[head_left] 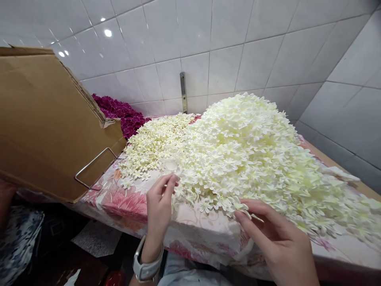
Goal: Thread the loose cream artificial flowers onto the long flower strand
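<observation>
A large heap of cream-white artificial flowers [247,155] covers a table with a floral cloth [131,200]. A flatter spread of smaller cream flowers [151,145] lies to its left. My left hand [159,206], with a watch on the wrist, is raised at the near edge of the heap, thumb and fingers pinched on a small cream flower piece. My right hand [274,238] rests at the front of the heap, fingers closed on a cream flower [245,208].
A big cardboard box [50,123] with a wire handle [95,167] stands tilted at the left. Dark magenta flowers [122,113] are piled behind it. White tiled walls close off the back and right. A patterned fabric [18,242] lies low at the left.
</observation>
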Demonstrator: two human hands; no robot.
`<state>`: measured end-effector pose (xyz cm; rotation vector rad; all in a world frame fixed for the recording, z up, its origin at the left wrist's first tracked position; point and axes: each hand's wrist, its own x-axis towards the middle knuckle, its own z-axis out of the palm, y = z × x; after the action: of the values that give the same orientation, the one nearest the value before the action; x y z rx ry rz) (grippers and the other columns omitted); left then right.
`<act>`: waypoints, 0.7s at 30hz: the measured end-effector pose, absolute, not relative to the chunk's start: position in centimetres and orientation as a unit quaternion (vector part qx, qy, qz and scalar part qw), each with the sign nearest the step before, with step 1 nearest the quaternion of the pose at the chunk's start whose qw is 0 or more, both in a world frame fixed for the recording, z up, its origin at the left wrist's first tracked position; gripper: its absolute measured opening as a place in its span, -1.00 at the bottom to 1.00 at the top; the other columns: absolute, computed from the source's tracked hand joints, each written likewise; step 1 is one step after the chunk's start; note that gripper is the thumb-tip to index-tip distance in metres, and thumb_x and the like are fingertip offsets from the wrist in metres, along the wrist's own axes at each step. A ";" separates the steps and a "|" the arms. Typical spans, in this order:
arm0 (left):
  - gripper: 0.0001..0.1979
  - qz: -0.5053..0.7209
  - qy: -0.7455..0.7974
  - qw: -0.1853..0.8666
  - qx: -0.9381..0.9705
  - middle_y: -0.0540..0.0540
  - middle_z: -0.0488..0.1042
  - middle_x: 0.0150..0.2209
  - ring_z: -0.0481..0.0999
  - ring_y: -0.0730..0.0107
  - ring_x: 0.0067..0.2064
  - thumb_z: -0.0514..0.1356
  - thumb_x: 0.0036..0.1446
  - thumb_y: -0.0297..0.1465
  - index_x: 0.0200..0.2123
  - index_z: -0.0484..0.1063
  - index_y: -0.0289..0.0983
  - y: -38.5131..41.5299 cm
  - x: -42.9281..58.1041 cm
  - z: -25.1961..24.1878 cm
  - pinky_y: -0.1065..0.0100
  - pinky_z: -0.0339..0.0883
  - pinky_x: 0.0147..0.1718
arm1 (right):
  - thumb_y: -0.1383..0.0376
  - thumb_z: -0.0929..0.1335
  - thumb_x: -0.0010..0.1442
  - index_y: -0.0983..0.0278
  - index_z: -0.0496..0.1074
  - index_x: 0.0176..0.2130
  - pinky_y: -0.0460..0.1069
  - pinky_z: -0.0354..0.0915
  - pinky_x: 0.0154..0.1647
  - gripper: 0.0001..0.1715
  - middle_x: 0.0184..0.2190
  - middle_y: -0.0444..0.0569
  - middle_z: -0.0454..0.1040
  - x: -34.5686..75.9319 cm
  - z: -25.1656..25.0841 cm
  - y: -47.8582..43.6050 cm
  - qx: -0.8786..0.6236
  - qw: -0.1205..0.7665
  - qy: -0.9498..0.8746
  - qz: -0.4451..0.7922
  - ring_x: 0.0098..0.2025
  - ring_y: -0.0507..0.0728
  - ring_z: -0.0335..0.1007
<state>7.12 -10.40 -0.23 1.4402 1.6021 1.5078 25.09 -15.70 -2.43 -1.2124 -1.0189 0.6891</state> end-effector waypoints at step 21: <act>-0.92 0.537 0.456 0.511 0.494 -0.05 0.52 -0.41 0.45 0.39 -0.32 0.27 0.01 -0.42 -0.45 0.58 -0.25 -13.5 10.1 -1.4 0.46 0.29 -0.34 | 0.18 0.42 0.04 0.24 0.45 -0.34 -0.14 0.22 -0.55 -0.80 -0.53 -0.14 0.36 22.7 -1.6 -14.6 -0.496 0.589 -0.473 0.427 -0.53 0.00 0.25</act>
<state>10.13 -13.52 -1.36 1.1881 1.0975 1.2918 22.75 -14.57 -1.61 -1.1557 -1.1012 0.9950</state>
